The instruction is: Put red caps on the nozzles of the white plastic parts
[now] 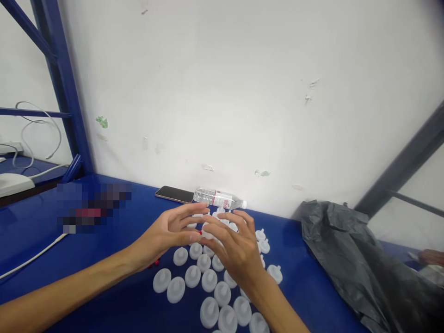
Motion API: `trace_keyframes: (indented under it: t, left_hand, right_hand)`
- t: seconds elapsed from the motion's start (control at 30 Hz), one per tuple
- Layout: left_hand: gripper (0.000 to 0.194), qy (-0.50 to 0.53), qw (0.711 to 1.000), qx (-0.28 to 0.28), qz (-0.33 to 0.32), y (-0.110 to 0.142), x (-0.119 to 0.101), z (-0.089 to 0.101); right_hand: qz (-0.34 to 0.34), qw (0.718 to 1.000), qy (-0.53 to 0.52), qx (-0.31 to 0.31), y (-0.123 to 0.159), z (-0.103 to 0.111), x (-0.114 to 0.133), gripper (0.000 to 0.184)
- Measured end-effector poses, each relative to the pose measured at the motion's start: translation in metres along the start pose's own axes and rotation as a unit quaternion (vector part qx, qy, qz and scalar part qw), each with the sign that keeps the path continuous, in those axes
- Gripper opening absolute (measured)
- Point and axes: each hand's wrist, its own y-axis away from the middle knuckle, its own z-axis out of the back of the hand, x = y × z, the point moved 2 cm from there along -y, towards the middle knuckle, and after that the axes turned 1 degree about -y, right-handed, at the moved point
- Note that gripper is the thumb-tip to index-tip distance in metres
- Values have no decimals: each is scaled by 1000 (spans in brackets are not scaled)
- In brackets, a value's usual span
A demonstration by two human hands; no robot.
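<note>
My left hand (169,231) and my right hand (236,245) meet above a blue table (104,296). Between their fingertips they hold a small white plastic cap (207,231) with a speck of red beside it. Both hands have their fingers curled in a pinch around this piece. Beneath and in front of the hands, several white round plastic caps (208,282) with short stems lie in loose rows on the table. A few more caps (263,240) lie behind my right hand.
A phone (174,194) and a clear water bottle (220,199) lie by the white wall. A crumpled grey plastic bag (350,259) fills the right side. A white cable (31,256) runs across the left. Blue shelf posts (65,88) stand at the left.
</note>
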Motion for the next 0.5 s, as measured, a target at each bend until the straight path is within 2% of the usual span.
trace_keyframes:
  t: [0.07,0.13,0.2,0.3,0.5]
  left_hand:
    - [61,38,996,68,42,3,-9,-6]
    - [51,66,987,128,70,6,-19,-13]
    - [40,73,981,160,81,8,-26,-17]
    - [33,58,981,162,90,8,-27,-18]
    - [28,40,988,120,91,6,-14,-15]
  right_hand:
    - [10,1000,-5,1,0,-1,5,20]
    - [20,1000,-11,7,0,-1,8,20]
    - [29,999,-14,18,0,-2,11,20]
    - [40,999,-17,32,1,-2,13,22]
    - [46,998,-17,49,2,-4,16,20]
